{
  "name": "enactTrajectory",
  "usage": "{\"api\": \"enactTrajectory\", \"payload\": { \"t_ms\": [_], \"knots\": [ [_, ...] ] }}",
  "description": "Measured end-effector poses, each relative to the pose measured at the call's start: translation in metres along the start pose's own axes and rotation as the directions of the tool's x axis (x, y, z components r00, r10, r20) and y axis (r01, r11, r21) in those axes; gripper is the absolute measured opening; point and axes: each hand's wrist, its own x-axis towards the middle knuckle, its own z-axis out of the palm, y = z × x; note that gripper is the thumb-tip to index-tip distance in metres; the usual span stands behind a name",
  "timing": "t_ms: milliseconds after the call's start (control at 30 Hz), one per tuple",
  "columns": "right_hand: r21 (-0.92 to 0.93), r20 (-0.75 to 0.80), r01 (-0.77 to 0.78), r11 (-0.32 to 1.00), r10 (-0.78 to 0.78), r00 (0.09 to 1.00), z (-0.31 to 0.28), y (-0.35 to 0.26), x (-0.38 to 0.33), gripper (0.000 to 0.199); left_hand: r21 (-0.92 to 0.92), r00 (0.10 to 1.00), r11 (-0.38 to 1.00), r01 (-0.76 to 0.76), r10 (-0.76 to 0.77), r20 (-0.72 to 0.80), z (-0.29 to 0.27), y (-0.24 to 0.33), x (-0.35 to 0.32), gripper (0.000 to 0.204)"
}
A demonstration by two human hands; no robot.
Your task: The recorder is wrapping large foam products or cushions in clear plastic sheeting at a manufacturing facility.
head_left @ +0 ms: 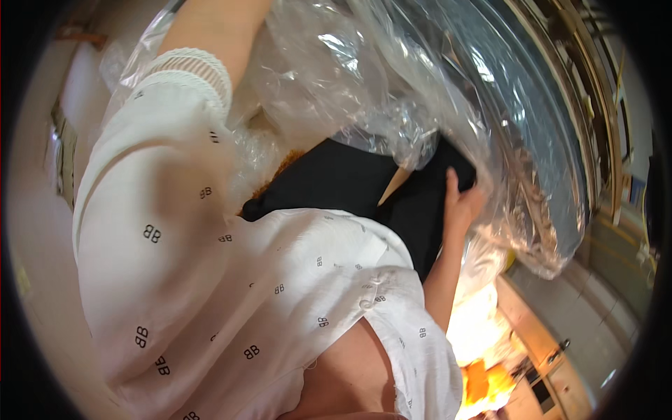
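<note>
Locate the clear film (pixel 329 63) first: it spreads loosely across the far side, and its crumpled near part (pixel 402 133) reaches your lap, lying against the black trousers (pixel 315 178). Your right hand (pixel 464 203) is at the right knee, just beside the film. Its thumb stands up, apart from the other fingers, which curve away to the right and are partly hidden; you cannot tell from this view whether they are clamped on film or only rest at the knee. Your left forearm (pixel 217 35) extends to the far left and leaves the view above the white sleeve (pixel 161 182), so the state of the left fingers cannot be read. At the right, a large film-covered bundle (pixel 539 133) with a grey-blue tint curves alongside the loose film. A brown, fuzzy item (pixel 283 171) shows at the left, behind the trousers. Assess progress from the film alone: the covering over the right-hand bundle appears to be in place, while the film at the centre is wrinkled and unsettled, so handling there is judged incomplete. How much is left cannot be determined, because the left hand's work area is out of view.
</note>
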Motion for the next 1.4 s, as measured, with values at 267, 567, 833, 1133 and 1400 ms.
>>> {"api": "enactTrajectory", "payload": {
  "t_ms": [267, 567, 833, 1133, 1400],
  "knots": [
    [0.014, 0.076, 0.114, 0.993, -0.115, 0.990, 0.046, -0.001, 0.056, 0.048, 0.029, 0.999, 0.999, 0.042, -0.043, 0.021, -0.003, -0.013, 0.004, 0.030],
    [0.818, 0.371, -0.348, 0.458, 0.040, 0.928, -0.042, 0.025, 0.056, 0.029, -0.035, 0.999, 0.999, 0.039, -0.037, 0.036, 0.016, -0.014, -0.006, 0.028],
    [0.986, 0.074, -0.099, 0.131, 0.186, 0.980, -0.180, 0.023, 0.052, 0.021, -0.129, 0.982, 0.990, -0.051, 0.073, 0.174, 0.028, -0.010, -0.023, 0.027],
    [0.215, -0.664, 0.387, 0.897, -0.157, 0.732, -0.099, -0.002, -0.002, 0.036, -0.141, 0.986, 0.982, 0.126, -0.110, 0.122, 0.033, 0.006, -0.041, 0.021],
    [-0.062, -0.586, 0.009, 0.998, -0.044, 0.809, -0.057, 0.060, 0.019, 0.031, -0.089, 0.975, 0.993, 0.084, -0.064, 0.213, 0.028, 0.013, -0.042, 0.024]
  ]
}}
